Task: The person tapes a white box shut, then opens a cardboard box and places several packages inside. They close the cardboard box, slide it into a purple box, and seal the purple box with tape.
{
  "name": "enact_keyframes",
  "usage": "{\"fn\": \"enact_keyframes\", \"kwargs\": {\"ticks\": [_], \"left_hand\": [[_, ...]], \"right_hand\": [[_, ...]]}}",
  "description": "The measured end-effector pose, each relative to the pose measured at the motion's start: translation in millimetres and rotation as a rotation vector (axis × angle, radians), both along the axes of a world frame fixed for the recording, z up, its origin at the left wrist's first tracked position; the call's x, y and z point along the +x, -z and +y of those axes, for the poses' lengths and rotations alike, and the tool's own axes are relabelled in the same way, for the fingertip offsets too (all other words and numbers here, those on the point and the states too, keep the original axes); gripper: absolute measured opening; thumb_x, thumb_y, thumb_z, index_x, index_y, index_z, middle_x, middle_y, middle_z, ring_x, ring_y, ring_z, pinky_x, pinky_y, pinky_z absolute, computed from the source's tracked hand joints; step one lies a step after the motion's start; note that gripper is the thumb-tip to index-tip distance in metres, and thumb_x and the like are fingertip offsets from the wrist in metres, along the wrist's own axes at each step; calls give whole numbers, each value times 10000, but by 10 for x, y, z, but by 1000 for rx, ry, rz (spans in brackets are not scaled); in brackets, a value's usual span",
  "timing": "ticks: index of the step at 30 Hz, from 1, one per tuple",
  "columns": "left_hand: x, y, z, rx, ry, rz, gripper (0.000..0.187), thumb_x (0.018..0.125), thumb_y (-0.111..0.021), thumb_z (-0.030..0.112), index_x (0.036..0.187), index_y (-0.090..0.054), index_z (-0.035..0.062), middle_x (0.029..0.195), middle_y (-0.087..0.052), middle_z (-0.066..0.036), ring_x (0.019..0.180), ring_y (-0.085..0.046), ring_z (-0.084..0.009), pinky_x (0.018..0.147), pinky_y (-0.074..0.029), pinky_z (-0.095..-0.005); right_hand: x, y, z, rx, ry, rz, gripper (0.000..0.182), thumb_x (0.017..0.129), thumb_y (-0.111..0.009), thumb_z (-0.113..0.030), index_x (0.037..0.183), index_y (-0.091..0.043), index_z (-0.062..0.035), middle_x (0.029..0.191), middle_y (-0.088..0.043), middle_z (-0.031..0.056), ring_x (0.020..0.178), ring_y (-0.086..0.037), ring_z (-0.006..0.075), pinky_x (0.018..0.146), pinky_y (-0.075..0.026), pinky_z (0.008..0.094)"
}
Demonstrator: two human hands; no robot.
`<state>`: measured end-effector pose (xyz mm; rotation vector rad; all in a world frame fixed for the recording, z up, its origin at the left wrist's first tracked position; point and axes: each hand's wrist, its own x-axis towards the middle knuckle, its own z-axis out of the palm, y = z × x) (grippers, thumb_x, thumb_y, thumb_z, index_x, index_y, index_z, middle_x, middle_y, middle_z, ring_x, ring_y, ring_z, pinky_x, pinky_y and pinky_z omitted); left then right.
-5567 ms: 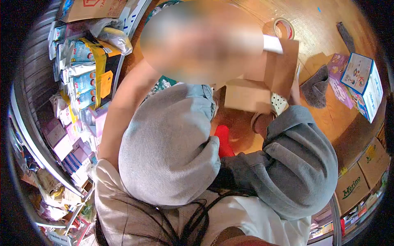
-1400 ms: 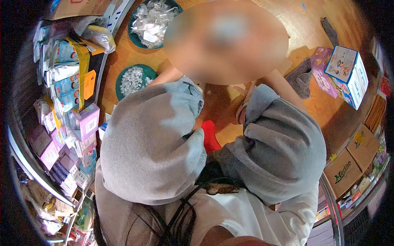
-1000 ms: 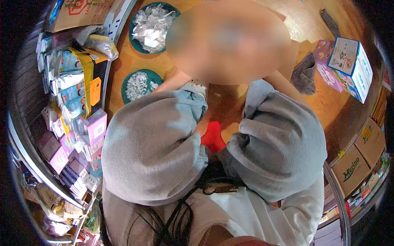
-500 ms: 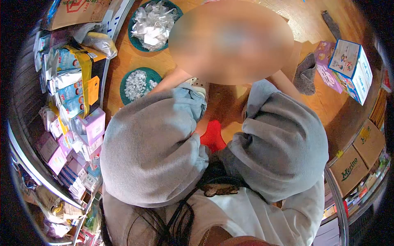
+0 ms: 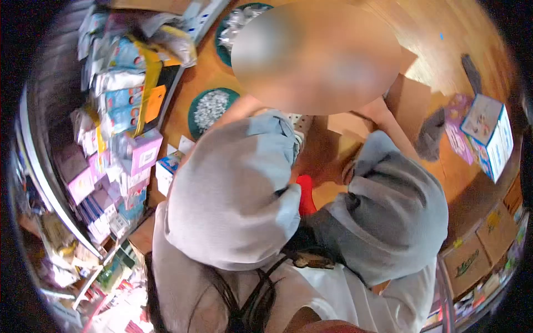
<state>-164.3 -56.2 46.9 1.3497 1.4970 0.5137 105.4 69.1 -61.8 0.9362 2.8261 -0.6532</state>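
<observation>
A large blurred oval hides both of my hands and whatever they hold. My left forearm reaches up into it beside a green basket [image 5: 192,115] of small clear pieces. Above that, a second green basket [image 5: 220,54] holds crumpled clear plastic bags, partly covered by the blur. My right forearm goes under the blur's lower right, next to a brown cardboard piece [image 5: 408,105]. Another cardboard flap [image 5: 350,125] shows between my forearms. Something red [image 5: 306,195] lies between my knees.
Shelves at left carry packets [image 5: 123,100] and a pink box [image 5: 145,152]. On the wooden floor at right are a grey cloth [image 5: 431,135], a purple box [image 5: 458,130] and a white-and-blue box [image 5: 488,133]. Cardboard cartons [image 5: 467,266] stand at lower right.
The view has shifted, so the baskets and shelves appear farther right. More brown cardboard shows beside my right forearm and between my forearms.
</observation>
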Motion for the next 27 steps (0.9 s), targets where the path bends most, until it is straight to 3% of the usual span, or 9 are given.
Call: {"fn": "enact_keyframes", "kwargs": {"ticks": [3, 4, 7, 11, 15, 20, 22, 24, 27], "left_hand": [[-1064, -260, -315, 109, -266, 96, 301, 781, -439, 77, 1026, -588, -12, 1038, -623, -119, 867, -616, -196, 734, -486, -297], [-1398, -416, -496, 377, -326, 382, 279, 833, -421, 90, 1041, -596, 30, 1004, -641, -99, 870, -624, -203, 742, -488, -313], [-2070, -1171, -912, 294, -688, 1146, 222, 884, -497, 241, 1055, -614, 161, 966, -643, -79, 897, -613, -262, 775, -474, -336], [-2685, -1768, -1312, 116, -363, 1899, 463, 812, -609, 250, 1253, -468, 267, 1325, -436, -19, 1161, -474, -208, 886, -416, -421], [-3020, -1763, -1448, -72, 127, 2074, 685, 729, -692, 265, 1328, -362, 288, 1378, -366, 13, 1246, -387, -153, 997, -331, -435], [-3310, -1781, -1493, -119, 152, 2040, 221, 806, -559, 259, 1006, -619, 186, 1013, -581, -17, 1074, -511, -177, 1024, -287, -420], [-3451, -1996, -1556, 183, 75, 2033, 209, 819, -532, 244, 980, -620, 142, 1008, -587, -57, 916, -577, -237, 921, -386, -416], [-3154, -2459, -1322, -163, 78, 2190, 281, 816, -546, 212, 1087, -576, 145, 1097, -583, -51, 970, -578, -241, 820, -460, -382], [-2654, -2925, -1134, 296, -28, 2207, 330, 830, -564, 213, 1157, -563, 166, 1105, -611, -54, 919, -606, -272, 737, -495, -375]], "right_hand": [[95, -114, 293, -444, 172, 166, 499, 849, -568, -388, 1277, -476, -147, 1252, -491, 155, 1190, -434, 297, 971, -366, 364], [90, -215, 432, -659, 262, 228, 462, 861, -562, -384, 1231, -534, -110, 1179, -567, 149, 1139, -501, 264, 949, -388, 332], [173, -579, 548, -711, 327, 289, 340, 927, -493, -296, 1146, -590, -54, 1041, -634, 76, 981, -575, 141, 866, -425, 265], [296, -448, 614, -760, 326, 345, 306, 948, -465, -238, 1158, -564, -40, 1077, -605, 56, 1004, -551, 132, 871, -418, 259], [260, -608, 456, -827, 341, 382, 308, 953, -453, -229, 1173, -547, -35, 1045, -609, 55, 994, -552, 136, 878, -423, 273], [233, -816, 429, -754, 350, 405, 291, 955, -448, -205, 1156, -550, -22, 1013, -604, 55, 944, -545, 124, 856, -424, 262], [277, -925, 430, -701, 392, 470, 279, 943, -470, -207, 1140, -561, -32, 980, -620, 71, 906, -560, 121, 826, -435, 255], [388, -989, 502, -631, 422, 529, 269, 941, -472, -193, 1132, -565, -28, 951, -618, 59, 887, -548, 110, 819, -432, 246], [496, -1160, 571, -546, 510, 612, 247, 935, -477, -173, 1116, -579, -40, 914, -616, 39, 850, -549, 91, 798, -430, 228]]}}
